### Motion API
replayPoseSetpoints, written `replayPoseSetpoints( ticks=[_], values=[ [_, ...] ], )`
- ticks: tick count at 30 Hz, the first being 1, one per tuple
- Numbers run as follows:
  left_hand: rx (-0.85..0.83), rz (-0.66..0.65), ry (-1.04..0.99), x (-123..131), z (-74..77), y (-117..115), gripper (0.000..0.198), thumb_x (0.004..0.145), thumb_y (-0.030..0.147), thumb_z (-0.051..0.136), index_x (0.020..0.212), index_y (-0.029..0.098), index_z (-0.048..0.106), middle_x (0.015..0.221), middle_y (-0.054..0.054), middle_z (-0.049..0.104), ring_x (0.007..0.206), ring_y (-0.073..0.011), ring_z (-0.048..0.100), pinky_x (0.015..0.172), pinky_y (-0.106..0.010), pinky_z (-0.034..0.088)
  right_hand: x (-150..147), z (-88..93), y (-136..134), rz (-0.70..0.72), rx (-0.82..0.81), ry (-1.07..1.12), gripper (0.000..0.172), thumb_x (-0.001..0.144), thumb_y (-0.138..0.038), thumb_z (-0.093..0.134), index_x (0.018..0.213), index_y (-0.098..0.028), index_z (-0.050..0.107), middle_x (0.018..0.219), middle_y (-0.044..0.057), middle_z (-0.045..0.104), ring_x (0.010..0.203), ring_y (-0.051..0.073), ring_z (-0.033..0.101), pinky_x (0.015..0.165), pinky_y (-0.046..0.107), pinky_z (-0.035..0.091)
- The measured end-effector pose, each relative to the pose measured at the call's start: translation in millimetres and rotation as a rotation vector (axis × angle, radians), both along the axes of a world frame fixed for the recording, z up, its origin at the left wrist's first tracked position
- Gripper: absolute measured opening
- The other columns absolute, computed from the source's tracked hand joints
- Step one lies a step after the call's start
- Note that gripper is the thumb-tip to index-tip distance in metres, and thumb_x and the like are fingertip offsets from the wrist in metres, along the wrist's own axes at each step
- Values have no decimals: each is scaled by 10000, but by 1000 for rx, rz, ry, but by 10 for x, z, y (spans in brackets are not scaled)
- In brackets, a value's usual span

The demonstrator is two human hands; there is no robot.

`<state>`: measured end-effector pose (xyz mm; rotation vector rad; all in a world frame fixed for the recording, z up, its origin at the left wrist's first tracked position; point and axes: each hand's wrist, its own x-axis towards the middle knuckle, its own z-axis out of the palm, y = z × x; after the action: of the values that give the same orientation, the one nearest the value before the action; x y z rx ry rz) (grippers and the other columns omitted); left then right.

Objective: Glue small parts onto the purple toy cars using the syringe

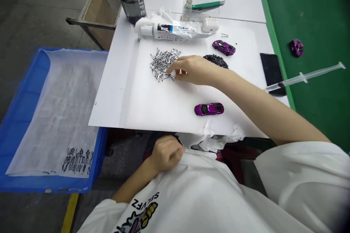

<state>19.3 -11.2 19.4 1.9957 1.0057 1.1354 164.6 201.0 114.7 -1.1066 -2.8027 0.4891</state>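
My right hand (191, 71) reaches over a white board (153, 109), its fingertips at the edge of a loose heap of small silver metal pieces (162, 63). Whether those fingers grip a piece is hidden. Just beyond the hand lies a black heap of small parts (216, 61). Two glossy purple toy cars sit on the board, one (209, 109) below the hand and one (223, 47) at the far side. My left hand (166, 153) is curled closed against my white shirt, below the board's near edge.
A squeezed glue tube (175, 31) and a needle-tipped bottle (188, 7) stand beyond the board. A syringe (304, 78), a phone (272, 71) and a third purple car (296, 48) lie rightward. A blue crate (24, 145) with white lining holds dark pieces at left.
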Motion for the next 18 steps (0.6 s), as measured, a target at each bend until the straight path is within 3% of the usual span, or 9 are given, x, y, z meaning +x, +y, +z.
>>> replayPoseSetpoints(
  ticks=[4, 7, 10, 12, 15, 18],
  values=[
    [-311, 197, 160, -45, -182, 3, 182, 807, 246, 525, 939, 136, 586, 913, -119, 656, 908, -261, 598, 813, -449, 473, -19, -75, 47, 1, 50, 32, 328, 724, -99, 624, 1016, -243, 660, 808, -14, 585, 668, 81, 503, 679, 247, 388],
    [-493, 139, 199, -11, -168, 98, 354, 710, 326, 662, 1014, 163, 585, 1014, -107, 639, 1048, -297, 542, 927, -491, 411, -31, -100, 61, -21, 75, 82, 272, 709, -82, 626, 946, -211, 661, 774, -14, 600, 662, 85, 511, 656, 244, 387],
    [-634, -3, 176, -4, -86, 184, 247, 729, 346, 652, 912, 182, 628, 943, -69, 663, 959, -256, 575, 907, -422, 425, 50, 19, -72, -126, 59, 205, 123, 729, -111, 611, 821, -174, 663, 741, -6, 615, 667, 94, 534, 640, 245, 401],
    [-714, -93, 128, -41, -45, 212, 193, 784, 362, 586, 834, 183, 637, 873, -50, 672, 864, -215, 595, 860, -370, 444, 183, 180, -313, -237, 26, 328, 61, 745, -138, 610, 761, -172, 659, 730, -6, 620, 661, 96, 546, 624, 249, 419],
    [-824, -214, 21, -120, -49, 209, 287, 756, 452, 579, 775, 170, 627, 816, -46, 668, 791, -196, 605, 768, -322, 477, 450, 402, -885, -406, -40, 569, 54, 750, -141, 635, 742, -191, 652, 711, -19, 619, 627, 88, 546, 584, 245, 439],
    [-926, -274, -67, -106, -100, 179, 409, 724, 550, 539, 670, 150, 603, 657, -55, 628, 621, -186, 593, 594, -299, 487, 659, 380, -1509, -397, -149, 811, 104, 761, -112, 632, 773, -215, 639, 715, -29, 615, 640, 84, 559, 574, 234, 462]
  ],
)
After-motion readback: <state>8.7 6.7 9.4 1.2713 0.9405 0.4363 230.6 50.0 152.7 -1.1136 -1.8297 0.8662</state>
